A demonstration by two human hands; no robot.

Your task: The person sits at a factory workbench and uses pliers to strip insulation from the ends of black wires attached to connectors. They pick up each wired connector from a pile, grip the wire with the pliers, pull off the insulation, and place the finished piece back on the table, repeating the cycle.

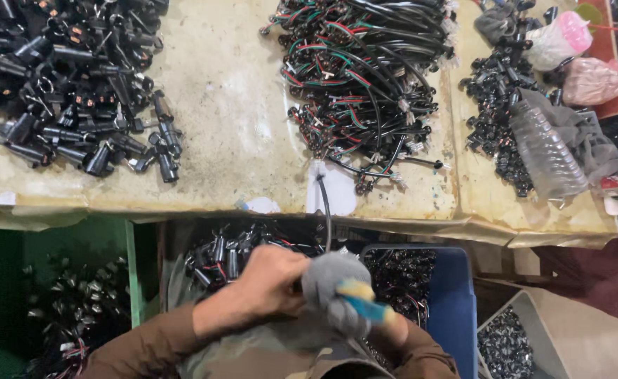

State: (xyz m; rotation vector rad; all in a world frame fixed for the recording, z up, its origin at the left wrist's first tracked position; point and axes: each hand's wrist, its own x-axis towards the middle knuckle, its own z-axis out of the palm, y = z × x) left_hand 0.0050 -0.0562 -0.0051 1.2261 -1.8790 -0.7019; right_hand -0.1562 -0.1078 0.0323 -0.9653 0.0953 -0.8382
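Below the front edge of the tabletop (pixel 239 140), over the person's lap, the two hands meet on one black cable (pixel 325 210) that rises from between them, crosses the edge and lies with its far end among the heap of wire harnesses (pixel 365 77) with red, green and black leads. A pull from here could drag the loose harnesses with it, since the cable's far end sits right in the tangle; several could slide off the edge into the blue bin (pixel 456 302) or the dark box of parts beside it. The grip itself could slip too, as the thick glove dulls the touch on so thin a lead.

The left hand (pixel 270 284) is bare, the fingers curled inward and closed about the lower end of the cable, knuckles up, the wrist bent toward the right. The right hand (pixel 337 291) wears a grey knitted glove with a yellow and blue band wound about one finger; it is balled against the left hand, touching it, and seems to clamp the same cable end, though what lies inside the fist is hidden. Both forearms in brown sleeves come in from the bottom edge. The pile of black plug connectors (pixel 77 84) lies well apart at the far left
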